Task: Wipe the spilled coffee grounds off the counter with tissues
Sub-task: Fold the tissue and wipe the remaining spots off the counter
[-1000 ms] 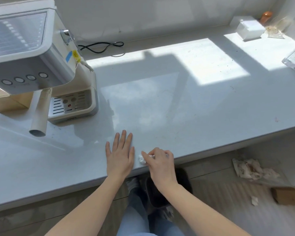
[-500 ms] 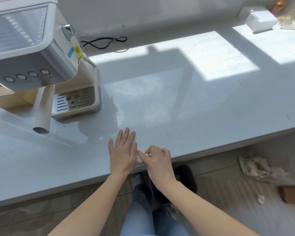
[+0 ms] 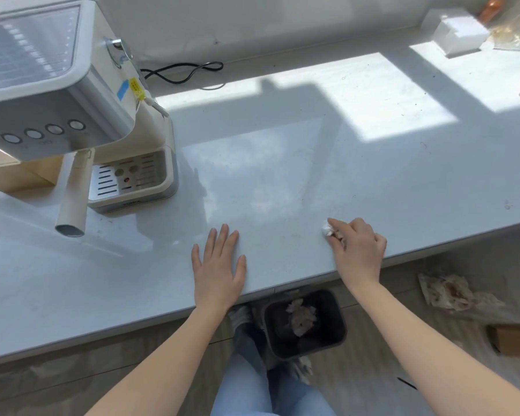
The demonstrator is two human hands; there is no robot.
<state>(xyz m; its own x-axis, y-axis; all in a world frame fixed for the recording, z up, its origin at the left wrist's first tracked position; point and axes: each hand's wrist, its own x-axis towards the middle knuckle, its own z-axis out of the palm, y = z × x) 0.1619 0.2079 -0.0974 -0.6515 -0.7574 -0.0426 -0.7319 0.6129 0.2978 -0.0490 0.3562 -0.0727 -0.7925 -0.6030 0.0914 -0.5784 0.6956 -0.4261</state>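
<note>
A white coffee machine (image 3: 72, 100) stands at the far left of the pale counter (image 3: 282, 175). A black cord (image 3: 183, 72) curls behind it by the wall.

Next comes the left hand (image 3: 218, 274). It lies flat on the counter near the front edge. Its fingers (image 3: 222, 238) are straight and a little spread, and they hold nothing.

Down on the floor, between the two arms, sits a dark bin (image 3: 305, 324) with crumpled paper in it.

To the right, well apart from the left hand, the right hand (image 3: 357, 250) rests on the counter near the edge. Its fingers (image 3: 339, 226) are curled around a small white tissue (image 3: 327, 229). The tissue is bunched up and pokes out at the fingertips on the hand's left side, touching the counter.

Farther right, used tissues (image 3: 451, 292) lie on the floor. A white tissue box (image 3: 460, 34) sits at the far right back of the counter.
</note>
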